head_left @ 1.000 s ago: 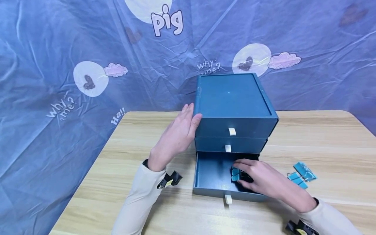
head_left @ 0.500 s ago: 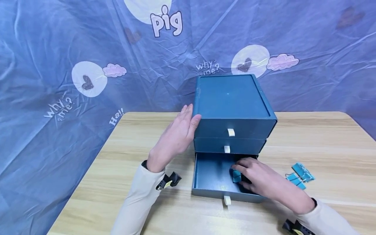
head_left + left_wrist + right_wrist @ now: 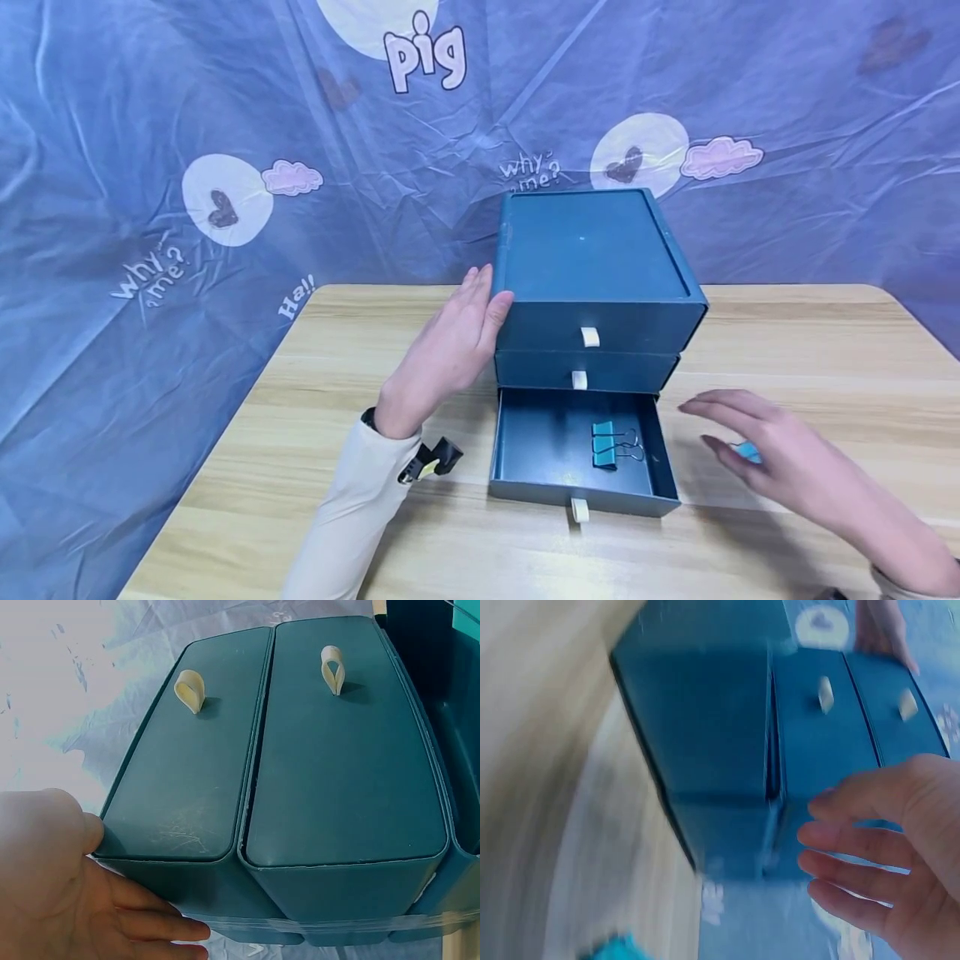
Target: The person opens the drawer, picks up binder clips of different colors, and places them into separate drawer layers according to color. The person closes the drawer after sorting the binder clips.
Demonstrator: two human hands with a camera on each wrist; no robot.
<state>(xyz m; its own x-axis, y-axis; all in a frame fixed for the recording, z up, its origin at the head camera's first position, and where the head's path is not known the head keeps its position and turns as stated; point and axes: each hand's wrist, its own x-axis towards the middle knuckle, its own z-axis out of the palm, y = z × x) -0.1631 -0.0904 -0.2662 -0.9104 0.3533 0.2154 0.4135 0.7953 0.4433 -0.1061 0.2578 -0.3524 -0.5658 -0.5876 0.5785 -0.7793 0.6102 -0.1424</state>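
Note:
A dark teal box with three drawers (image 3: 592, 250) stands on the table, its bottom drawer (image 3: 540, 442) pulled out. Inside that drawer, toward the right, lies a teal binder clip (image 3: 603, 445) with its wire handles pointing right. My left hand (image 3: 450, 350) rests straight-fingered against the box's left side; the left wrist view shows its fingers (image 3: 161, 926) along that side. To the right of the drawer my right hand (image 3: 772, 450) hangs over the table, fingers loosely bent and holding nothing. Beneath it, mostly hidden, is more teal clip (image 3: 748, 452).
The two upper drawers (image 3: 590, 327) are closed, each with a small cream pull tab (image 3: 580, 380). A wrinkled blue printed cloth (image 3: 420, 167) hangs behind the wooden table (image 3: 322, 400). In the right wrist view a blurred teal clip (image 3: 619, 949) lies near the bottom edge.
My right hand has let go of the binder clip in the bottom drawer and moved out to the right, over the teal clips on the table. My left hand stays put.

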